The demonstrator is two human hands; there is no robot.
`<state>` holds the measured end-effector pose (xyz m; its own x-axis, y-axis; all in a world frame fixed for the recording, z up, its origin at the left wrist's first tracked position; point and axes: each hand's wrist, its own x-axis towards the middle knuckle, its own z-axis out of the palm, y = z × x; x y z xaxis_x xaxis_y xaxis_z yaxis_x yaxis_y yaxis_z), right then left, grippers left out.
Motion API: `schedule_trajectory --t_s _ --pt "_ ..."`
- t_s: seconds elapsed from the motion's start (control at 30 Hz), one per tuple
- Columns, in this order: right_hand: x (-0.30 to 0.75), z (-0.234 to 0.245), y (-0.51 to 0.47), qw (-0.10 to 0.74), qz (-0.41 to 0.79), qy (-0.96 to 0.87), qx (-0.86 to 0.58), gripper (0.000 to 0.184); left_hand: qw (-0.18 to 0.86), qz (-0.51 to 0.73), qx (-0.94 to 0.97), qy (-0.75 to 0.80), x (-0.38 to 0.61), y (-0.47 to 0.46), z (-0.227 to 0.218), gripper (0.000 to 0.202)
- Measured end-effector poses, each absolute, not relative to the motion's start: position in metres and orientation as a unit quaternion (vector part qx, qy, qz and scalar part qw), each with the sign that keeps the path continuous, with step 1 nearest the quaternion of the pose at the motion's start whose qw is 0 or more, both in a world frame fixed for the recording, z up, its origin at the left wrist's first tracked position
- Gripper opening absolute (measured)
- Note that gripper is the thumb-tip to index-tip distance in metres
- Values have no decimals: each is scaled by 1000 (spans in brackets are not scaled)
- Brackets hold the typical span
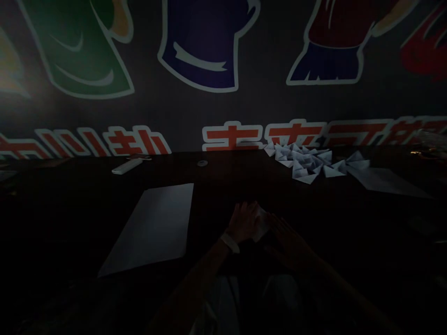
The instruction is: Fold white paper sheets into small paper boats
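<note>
In the dim head view, a small piece of folded white paper [261, 224] lies on the dark table between my hands. My left hand [244, 221], with a pale band at the wrist, rests over its left side, fingers bent, and holds it down. At the paper's right edge my right hand [287, 239] is stretched out, its fingers straight and its fingertips touching or very near the paper. Darkness hides the thumbs and the exact folds.
To the left lies a stack or sheet of white paper [157, 223]. Several folded paper shapes [307, 160] are heaped at the back right, beside a flat white sheet [389, 180]. A white oblong object [127, 166] and a small round item [202, 163] sit near the painted wall [146, 109].
</note>
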<state>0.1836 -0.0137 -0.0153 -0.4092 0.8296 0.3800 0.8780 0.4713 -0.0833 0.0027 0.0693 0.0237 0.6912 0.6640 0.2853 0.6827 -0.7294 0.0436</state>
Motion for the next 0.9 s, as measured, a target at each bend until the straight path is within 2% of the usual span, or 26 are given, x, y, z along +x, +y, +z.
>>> schedule_trajectory --t_s 0.23,0.4,0.53,0.7,0.77,0.9 --pt "181 -12 -15 196 -66 -837 -506 81 14 -130 -948 -291 1 96 3 54" --pt "178 -7 -18 190 -67 -833 -515 80 -38 -104 -957 -268 -28 90 7 61" --pt "178 -5 -21 182 -78 -838 -509 84 -70 -81 -956 -274 -59 66 22 76" --pt "181 -13 -38 176 -104 -865 -459 102 -49 -75 -961 -262 -85 17 32 102" --pt "183 -21 -47 182 -122 -869 -444 98 -15 -95 -963 -251 -90 1 25 95" --pt "189 -33 -62 211 -131 -857 -451 71 53 -201 -953 -221 -97 -20 -3 43"
